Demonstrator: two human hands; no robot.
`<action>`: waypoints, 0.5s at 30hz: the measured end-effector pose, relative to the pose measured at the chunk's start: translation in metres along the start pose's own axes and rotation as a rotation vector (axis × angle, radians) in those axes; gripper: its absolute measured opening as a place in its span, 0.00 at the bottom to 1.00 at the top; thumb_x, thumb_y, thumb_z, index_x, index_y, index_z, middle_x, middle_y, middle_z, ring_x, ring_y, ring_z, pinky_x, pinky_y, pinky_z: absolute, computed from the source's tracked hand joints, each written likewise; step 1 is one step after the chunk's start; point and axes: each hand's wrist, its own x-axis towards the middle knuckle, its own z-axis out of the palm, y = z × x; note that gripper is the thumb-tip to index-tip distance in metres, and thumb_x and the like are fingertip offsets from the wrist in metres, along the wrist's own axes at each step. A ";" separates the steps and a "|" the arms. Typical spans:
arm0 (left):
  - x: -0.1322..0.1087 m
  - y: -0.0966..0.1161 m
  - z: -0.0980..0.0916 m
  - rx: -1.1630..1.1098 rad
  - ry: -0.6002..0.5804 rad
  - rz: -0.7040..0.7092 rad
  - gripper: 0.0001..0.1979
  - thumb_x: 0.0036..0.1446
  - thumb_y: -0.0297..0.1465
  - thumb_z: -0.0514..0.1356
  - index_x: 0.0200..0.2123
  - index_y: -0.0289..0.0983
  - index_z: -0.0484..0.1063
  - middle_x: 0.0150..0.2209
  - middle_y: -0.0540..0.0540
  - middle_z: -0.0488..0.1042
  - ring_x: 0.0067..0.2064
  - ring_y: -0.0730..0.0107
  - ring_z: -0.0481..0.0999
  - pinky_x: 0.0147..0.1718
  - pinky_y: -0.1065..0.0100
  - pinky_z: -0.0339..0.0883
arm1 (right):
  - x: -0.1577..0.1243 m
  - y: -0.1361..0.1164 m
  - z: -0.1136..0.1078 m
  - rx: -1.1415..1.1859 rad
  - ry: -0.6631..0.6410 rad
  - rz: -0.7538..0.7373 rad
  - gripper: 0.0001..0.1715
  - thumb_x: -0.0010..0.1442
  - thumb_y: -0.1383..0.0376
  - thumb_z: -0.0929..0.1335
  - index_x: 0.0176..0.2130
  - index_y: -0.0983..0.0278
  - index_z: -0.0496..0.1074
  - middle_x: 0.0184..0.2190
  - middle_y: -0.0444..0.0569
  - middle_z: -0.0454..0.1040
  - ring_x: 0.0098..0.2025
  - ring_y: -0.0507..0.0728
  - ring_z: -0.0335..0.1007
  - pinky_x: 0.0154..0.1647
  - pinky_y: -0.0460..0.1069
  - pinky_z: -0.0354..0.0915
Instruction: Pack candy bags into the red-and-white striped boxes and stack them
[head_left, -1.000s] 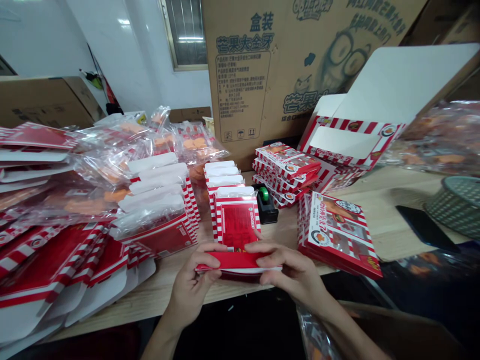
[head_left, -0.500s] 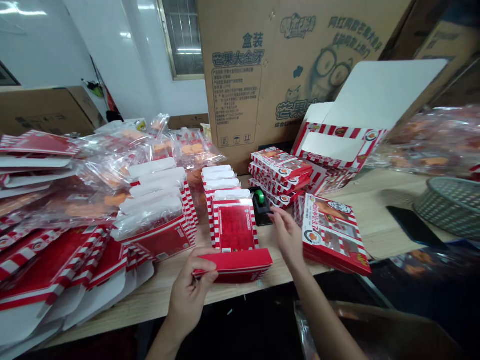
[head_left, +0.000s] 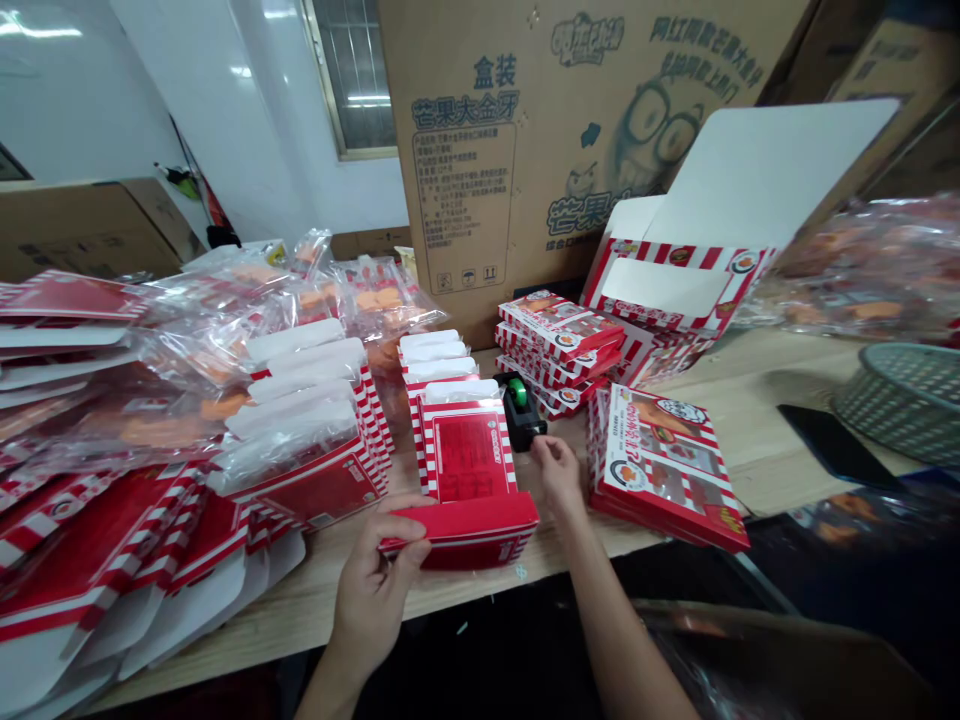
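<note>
My left hand (head_left: pixel 375 590) grips the left end of a red box (head_left: pixel 465 530), thumb in front and fingers behind. That box is tilted up with a narrow red side toward me. Just behind it stands a row of red-and-white striped boxes (head_left: pixel 469 445) with white flaps up. My right hand (head_left: pixel 559 470) is at the front end of a black tape dispenser (head_left: pixel 520 415) with a green roll (head_left: pixel 516 390). Its thumb and forefinger are pinched together; anything between them is too small to make out.
Finished-looking boxes are stacked (head_left: pixel 559 345) behind the dispenser, more (head_left: pixel 667 465) at the right. An open display carton (head_left: pixel 675 270), phone (head_left: pixel 836 445) and green basket (head_left: pixel 900 400) lie rightward. Flat boxes (head_left: pixel 112 560) and bagged orange pieces (head_left: pixel 225 340) crowd the left. A big cardboard carton (head_left: pixel 465 210) stands behind.
My right hand has drawn slightly left and down, its fingers now at the dispenser's front end. My left hand keeps its grip on the box. The view has shifted slightly.
</note>
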 end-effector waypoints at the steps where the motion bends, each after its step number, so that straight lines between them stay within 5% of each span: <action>1: -0.001 0.000 0.000 0.007 0.007 0.010 0.04 0.56 0.32 0.59 0.30 0.38 0.68 0.38 0.44 0.75 0.43 0.66 0.74 0.39 0.69 0.68 | -0.001 0.004 0.002 -0.012 0.025 0.019 0.11 0.60 0.62 0.66 0.33 0.68 0.69 0.29 0.43 0.71 0.30 0.50 0.69 0.33 0.49 0.68; 8: -0.004 0.003 0.005 0.115 0.068 0.124 0.01 0.55 0.28 0.59 0.32 0.39 0.69 0.40 0.46 0.76 0.44 0.67 0.75 0.41 0.68 0.69 | -0.005 -0.007 0.007 -0.041 0.116 0.121 0.13 0.61 0.59 0.65 0.32 0.68 0.68 0.25 0.42 0.69 0.25 0.48 0.66 0.27 0.46 0.65; 12: -0.003 0.006 0.008 0.148 0.078 0.166 0.04 0.55 0.25 0.58 0.33 0.40 0.69 0.42 0.47 0.75 0.45 0.69 0.74 0.43 0.68 0.67 | -0.054 -0.042 -0.008 0.053 0.082 0.077 0.19 0.53 0.52 0.68 0.26 0.66 0.67 0.18 0.41 0.66 0.17 0.49 0.59 0.18 0.46 0.59; 15: -0.004 0.009 0.006 0.171 0.048 0.193 0.05 0.55 0.24 0.58 0.34 0.39 0.68 0.44 0.46 0.74 0.46 0.69 0.74 0.45 0.66 0.66 | -0.110 -0.085 -0.020 0.169 0.071 0.002 0.18 0.54 0.52 0.67 0.36 0.64 0.69 0.24 0.42 0.69 0.18 0.46 0.58 0.19 0.44 0.58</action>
